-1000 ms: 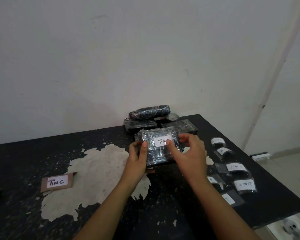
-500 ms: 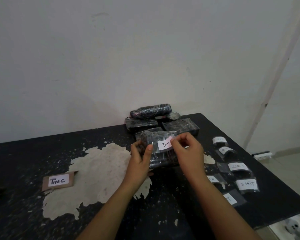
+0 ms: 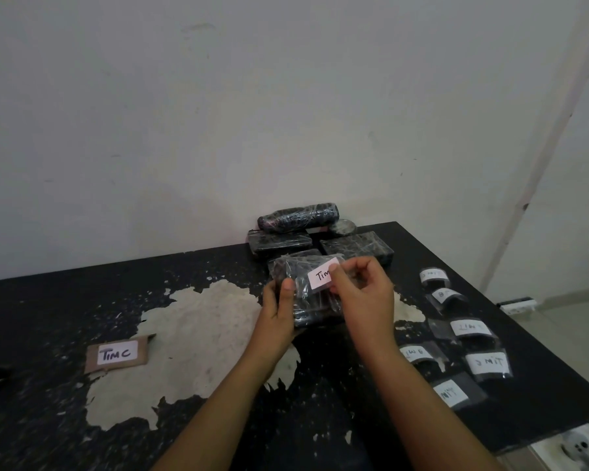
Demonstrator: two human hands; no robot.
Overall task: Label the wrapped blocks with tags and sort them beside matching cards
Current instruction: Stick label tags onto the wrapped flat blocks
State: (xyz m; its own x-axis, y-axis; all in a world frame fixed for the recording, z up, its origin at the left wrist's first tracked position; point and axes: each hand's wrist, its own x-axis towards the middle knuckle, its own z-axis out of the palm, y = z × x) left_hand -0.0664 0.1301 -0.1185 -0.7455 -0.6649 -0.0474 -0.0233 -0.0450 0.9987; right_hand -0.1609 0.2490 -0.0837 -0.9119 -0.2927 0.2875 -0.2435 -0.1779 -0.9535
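Black table (image 3: 82, 300); five wrapped blocks (image 3: 356, 248); seven tags (image 3: 470, 329).

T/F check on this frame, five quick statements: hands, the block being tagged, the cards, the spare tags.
1. The left hand holds the wrapped block by its left side. True.
2. The right hand rests flat on the table, away from the block. False: its fingers pinch the white tag on the block.
3. A brown card marked TIMC lies left of the hands. True.
4. The spare tags lie left of the card. False: they lie on the table's right side.
5. No other wrapped blocks are on the table. False: a pile of wrapped blocks sits by the wall, behind the held one.
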